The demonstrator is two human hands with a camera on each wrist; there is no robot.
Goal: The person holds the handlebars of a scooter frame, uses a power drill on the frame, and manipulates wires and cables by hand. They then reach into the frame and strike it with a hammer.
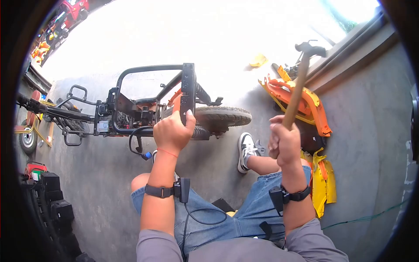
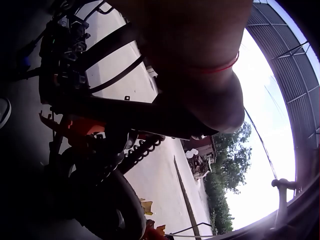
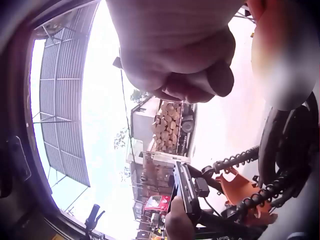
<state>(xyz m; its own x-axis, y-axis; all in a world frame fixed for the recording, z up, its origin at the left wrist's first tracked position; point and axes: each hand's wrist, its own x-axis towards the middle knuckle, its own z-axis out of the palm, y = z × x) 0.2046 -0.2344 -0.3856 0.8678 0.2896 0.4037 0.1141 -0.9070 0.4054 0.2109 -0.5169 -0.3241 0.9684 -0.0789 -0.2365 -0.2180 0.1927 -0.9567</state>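
Observation:
My right hand (image 1: 286, 142) grips the wooden handle of a claw hammer (image 1: 297, 94), raised with its metal head up and away from the bike. In the left wrist view the hammer (image 2: 283, 197) shows at the lower right. My left hand (image 1: 172, 133) holds the near end of a black perforated crossbar (image 1: 188, 85), thumb along one side; its other fingers are partly hidden. This bar joins the tubular frame (image 1: 150, 68) of a stripped motorbike lying lengthwise before me. Coil shocks (image 3: 240, 159), an orange part (image 3: 237, 187) and the wheel (image 1: 222, 116) sit close by.
Orange and yellow body panels (image 1: 301, 98) lie on the floor at right, with a yellow panel (image 1: 324, 183) nearer me. Black boxes (image 1: 51, 187) line the left side. A cable with a blue plug (image 1: 147, 155) hangs from the frame. My shoe (image 1: 246, 153) is near the wheel.

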